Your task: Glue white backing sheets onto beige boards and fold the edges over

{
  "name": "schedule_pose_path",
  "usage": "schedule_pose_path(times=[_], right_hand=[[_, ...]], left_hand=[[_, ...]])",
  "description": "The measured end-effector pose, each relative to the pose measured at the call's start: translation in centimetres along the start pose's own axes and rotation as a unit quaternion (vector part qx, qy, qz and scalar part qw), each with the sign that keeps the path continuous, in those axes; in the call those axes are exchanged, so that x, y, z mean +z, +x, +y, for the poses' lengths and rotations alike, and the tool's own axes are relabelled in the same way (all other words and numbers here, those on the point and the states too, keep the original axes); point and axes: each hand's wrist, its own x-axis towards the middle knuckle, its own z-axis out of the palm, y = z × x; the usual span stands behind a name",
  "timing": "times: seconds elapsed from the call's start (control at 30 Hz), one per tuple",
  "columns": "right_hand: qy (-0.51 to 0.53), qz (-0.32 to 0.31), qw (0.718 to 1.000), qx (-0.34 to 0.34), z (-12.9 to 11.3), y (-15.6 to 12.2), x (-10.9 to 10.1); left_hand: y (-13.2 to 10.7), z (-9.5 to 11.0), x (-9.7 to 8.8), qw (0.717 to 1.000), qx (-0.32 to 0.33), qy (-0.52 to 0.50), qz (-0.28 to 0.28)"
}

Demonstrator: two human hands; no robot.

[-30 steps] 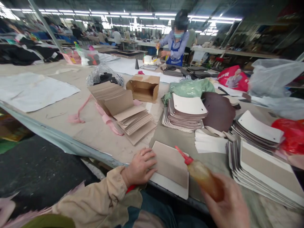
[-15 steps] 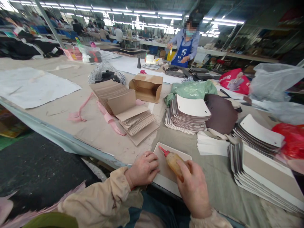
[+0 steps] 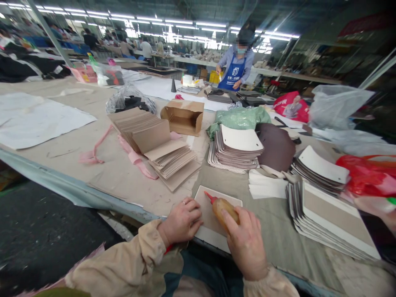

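Landmark: the flat rectangular panel with beige face and white border [image 3: 208,216], lying at the table's near edge. The amber, translucent squeeze bottle [image 3: 222,209] is tilted over it, its tapered red plastic nozzle [image 3: 209,197] pointing at the panel's far-left corner area; can't tell if the tip touches.

To do it well, I'd hold the tip low, squeeze lightly and evenly, and stay off the white border. The panel's near edge sits at the table edge, so steady it or it could slip.

Grip: right hand [image 3: 247,239] wrapped around the bottle, closed to its width; squeeze force can't be told. Left hand [image 3: 182,220] loosely spread, fingers bent, resting at the panel's left edge, not clasping anything visible.
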Motion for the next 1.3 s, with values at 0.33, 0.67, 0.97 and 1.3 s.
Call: schedule_pose_path(times=[0.33, 0.67, 0.97, 1.3], right_hand=[[-0.061, 0.031, 0.995, 0.066, 3.4, -4.6, -2.0], [-0.089, 0.039, 0.989, 0.114, 4.7, -6.9, -3.1], [-0.019, 0.024, 0.991, 0.130, 1.2, -3.8, -1.3], [0.530, 0.086, 0.754, 0.379, -0.9, 1.1, 2.0]], left_hand=[[-0.1, -0.1, 0.1, 1.000, 0.005, 0.006, 0.006], [-0.1, -0.2, 0.3, 1.000, 0.013, 0.008, 0.004], [0.0, -0.2, 0.3, 1.000, 0.013, 0.003, 0.011], [0.0, -0.1, 0.2, 1.000, 0.019, -0.008, 0.020]])
